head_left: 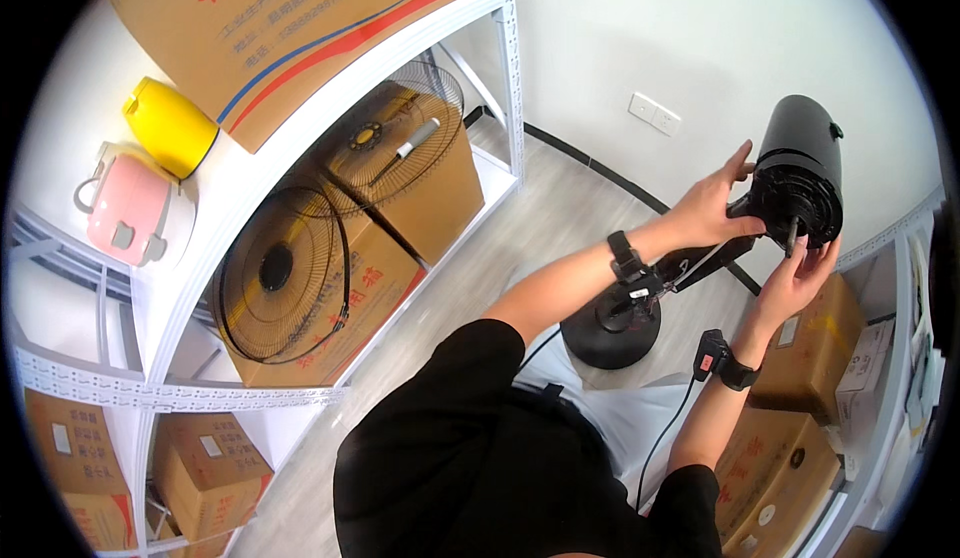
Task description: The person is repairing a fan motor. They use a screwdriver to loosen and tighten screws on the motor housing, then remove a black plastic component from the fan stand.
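A black fan motor housing (800, 138) is on a stand at the right, its round front and metal shaft (794, 230) tilted down toward me. My left hand (715, 208) grips the housing's left side and neck, thumb below the rim, fingers partly behind it. My right hand (800, 278) has its fingers closed at the lower front, by the shaft; exactly what they pinch is partly hidden. The stand's round black base (605, 343) rests on the floor below my left wrist. Both wrists wear black strapped devices with cables.
A white shelving rack (500, 98) at the left holds large cartons (390, 298), two wire fan grilles (270, 318), a marker (418, 136), a yellow kettle (170, 128) and a pink appliance (125, 208). More cartons (805, 358) and shelving stand at the right. A wall socket (654, 113) is behind.
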A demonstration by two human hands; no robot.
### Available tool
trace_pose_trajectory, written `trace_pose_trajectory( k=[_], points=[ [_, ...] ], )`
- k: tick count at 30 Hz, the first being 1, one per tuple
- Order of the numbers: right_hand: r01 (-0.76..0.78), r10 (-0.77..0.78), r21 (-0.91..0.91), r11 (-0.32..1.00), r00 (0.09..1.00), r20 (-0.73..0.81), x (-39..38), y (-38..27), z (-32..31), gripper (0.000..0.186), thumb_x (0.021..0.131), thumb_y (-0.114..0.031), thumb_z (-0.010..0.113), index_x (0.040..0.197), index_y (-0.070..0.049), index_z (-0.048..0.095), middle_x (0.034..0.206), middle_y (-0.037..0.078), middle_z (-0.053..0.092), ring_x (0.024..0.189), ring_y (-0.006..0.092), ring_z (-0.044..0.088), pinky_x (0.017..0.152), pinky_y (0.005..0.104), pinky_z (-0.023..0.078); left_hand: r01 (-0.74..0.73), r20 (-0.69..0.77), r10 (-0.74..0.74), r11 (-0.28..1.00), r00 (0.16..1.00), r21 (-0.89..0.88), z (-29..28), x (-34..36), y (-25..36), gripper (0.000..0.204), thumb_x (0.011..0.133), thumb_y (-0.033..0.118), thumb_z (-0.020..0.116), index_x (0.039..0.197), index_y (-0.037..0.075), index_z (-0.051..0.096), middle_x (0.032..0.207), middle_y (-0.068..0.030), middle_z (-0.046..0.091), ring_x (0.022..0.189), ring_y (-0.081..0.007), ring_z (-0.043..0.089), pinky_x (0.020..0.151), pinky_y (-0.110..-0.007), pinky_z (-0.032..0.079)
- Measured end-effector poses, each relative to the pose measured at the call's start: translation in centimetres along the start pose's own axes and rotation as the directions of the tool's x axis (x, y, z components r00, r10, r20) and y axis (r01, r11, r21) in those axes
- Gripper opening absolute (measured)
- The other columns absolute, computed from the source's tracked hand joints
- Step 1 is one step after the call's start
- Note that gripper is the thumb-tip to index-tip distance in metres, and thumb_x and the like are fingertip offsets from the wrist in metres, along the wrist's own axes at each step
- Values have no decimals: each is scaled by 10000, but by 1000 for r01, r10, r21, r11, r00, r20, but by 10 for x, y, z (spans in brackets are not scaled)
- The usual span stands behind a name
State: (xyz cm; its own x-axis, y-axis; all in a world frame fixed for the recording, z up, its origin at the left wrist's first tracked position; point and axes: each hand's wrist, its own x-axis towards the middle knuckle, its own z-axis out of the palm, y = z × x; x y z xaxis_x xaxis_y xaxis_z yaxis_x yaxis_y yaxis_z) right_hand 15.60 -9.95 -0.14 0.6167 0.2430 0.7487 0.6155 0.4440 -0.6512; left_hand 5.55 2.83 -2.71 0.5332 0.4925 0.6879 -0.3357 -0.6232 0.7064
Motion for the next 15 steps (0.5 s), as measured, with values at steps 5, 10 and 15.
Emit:
trace_pose_trajectory(
  k=[5,10,15],
  points=[
    [-6,6,-28,1000,1000,-16,0,-7,1,493,1000,-35,542,1463,20,381,1392,164,514,1247,224,531,1051,336,425,204,-116,-176,922,978,328,-100,-16,-19,827,848,364,753,1511,104,335,1337,-133,597,1160,-257,609,961,-414,497],
    [7,-9,-53,999,1000,-19,-3,-15,10,528,981,-31,574,1471,9,380,1397,162,509,1247,227,533,1051,335,427,495,-383,-385,253,840,831,-310,-51,-54,486,851,374,631,1228,66,644,1032,-195,714,944,-330,700,807,-459,551],
    [13,-14,-29,999,1000,-27,-4,-10,6,558,964,-1,583,1478,7,367,1406,156,496,1265,229,517,1060,339,419,631,-614,-605,-226,506,742,-402,-84,-64,397,817,295,668,1109,25,690,1145,-192,693,1074,-363,663,895,-475,526]
  ],
)
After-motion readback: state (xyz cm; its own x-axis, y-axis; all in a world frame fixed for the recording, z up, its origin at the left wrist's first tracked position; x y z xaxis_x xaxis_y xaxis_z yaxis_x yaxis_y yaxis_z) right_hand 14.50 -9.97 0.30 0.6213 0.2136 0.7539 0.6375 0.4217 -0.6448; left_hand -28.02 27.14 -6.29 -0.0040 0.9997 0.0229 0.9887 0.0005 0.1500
